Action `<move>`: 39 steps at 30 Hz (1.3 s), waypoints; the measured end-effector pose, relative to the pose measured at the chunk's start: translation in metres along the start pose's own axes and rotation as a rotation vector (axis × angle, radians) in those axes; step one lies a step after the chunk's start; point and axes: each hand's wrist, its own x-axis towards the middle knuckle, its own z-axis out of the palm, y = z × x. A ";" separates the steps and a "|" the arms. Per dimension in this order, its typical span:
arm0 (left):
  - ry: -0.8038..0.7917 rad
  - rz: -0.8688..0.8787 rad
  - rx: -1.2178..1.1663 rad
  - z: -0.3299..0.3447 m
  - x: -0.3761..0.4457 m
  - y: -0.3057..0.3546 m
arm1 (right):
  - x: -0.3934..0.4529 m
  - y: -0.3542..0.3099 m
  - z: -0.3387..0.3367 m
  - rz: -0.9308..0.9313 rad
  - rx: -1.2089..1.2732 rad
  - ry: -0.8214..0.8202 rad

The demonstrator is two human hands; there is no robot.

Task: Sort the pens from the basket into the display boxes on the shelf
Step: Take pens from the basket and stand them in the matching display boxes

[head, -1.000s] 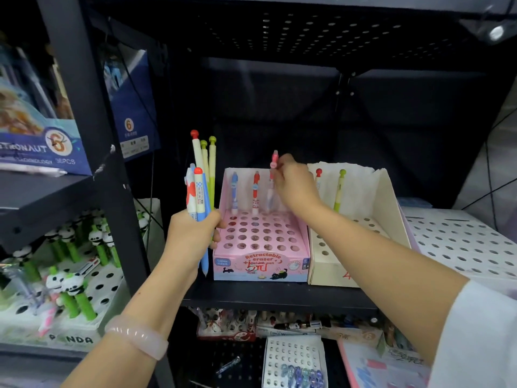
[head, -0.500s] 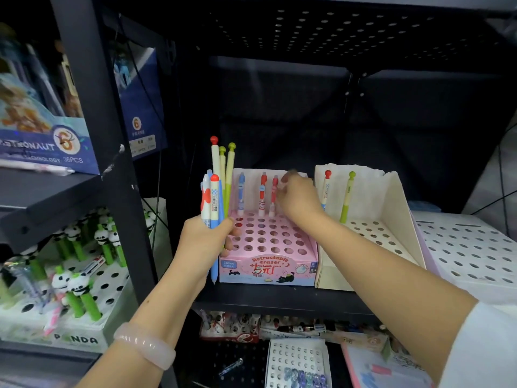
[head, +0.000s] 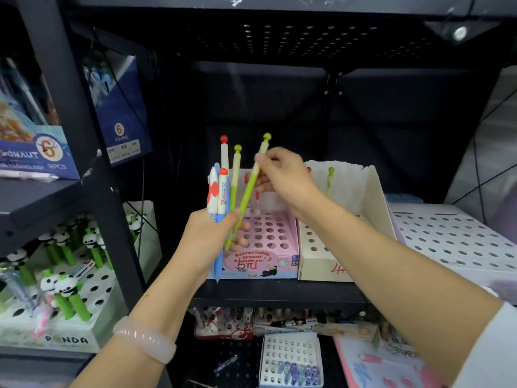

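Head view: left hand [head: 208, 236] grips a pen bunch [head: 221, 191] while right hand [head: 282, 175] pinches a green pen [head: 249, 191] above the pink box [head: 265, 259].

Stationery shop: priced pen display boxes [head: 260, 261] on dark shelving [head: 279, 294].

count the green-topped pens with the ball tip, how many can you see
3: one in the left hand's bunch, one pinched by the right hand, one standing in the cream box. More may be hidden.

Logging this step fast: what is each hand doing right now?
Left hand: grips a bunch of pens, upright.
Right hand: pinches a green pen, tilted, drawing it from the bunch.
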 end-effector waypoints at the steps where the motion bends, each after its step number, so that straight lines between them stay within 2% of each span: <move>1: 0.000 -0.004 -0.006 0.003 0.000 0.001 | 0.001 -0.001 -0.009 -0.005 0.020 0.052; 4: -0.023 0.019 0.044 0.012 0.001 0.002 | 0.004 0.000 -0.052 -0.011 0.010 0.232; 8: -0.038 0.042 0.070 0.028 0.000 0.001 | 0.002 0.016 -0.116 -0.100 -0.418 0.438; 11: -0.046 0.037 0.062 0.042 0.001 0.000 | -0.003 0.032 -0.137 -0.170 -0.687 0.420; 14: -0.056 0.011 0.056 0.051 -0.001 -0.002 | -0.004 0.047 -0.139 -0.141 -0.786 0.390; 22: -0.060 -0.021 0.022 0.049 0.000 -0.002 | 0.004 0.050 -0.136 -0.097 -0.856 0.341; 28: -0.071 -0.004 0.044 0.048 -0.002 -0.004 | 0.007 0.058 -0.136 -0.083 -0.875 0.384; 31: -0.083 0.001 0.047 0.048 -0.002 -0.005 | 0.006 0.067 -0.136 -0.032 -0.976 0.232; 34: -0.083 -0.006 0.035 0.048 -0.002 -0.005 | 0.003 0.070 -0.132 0.144 -1.065 0.078; 36: -0.084 -0.010 0.028 0.048 -0.001 -0.004 | 0.001 0.065 -0.129 0.187 -1.066 0.120; 39: -0.082 -0.006 0.016 0.051 -0.001 -0.002 | -0.003 0.051 -0.120 0.027 -0.943 0.359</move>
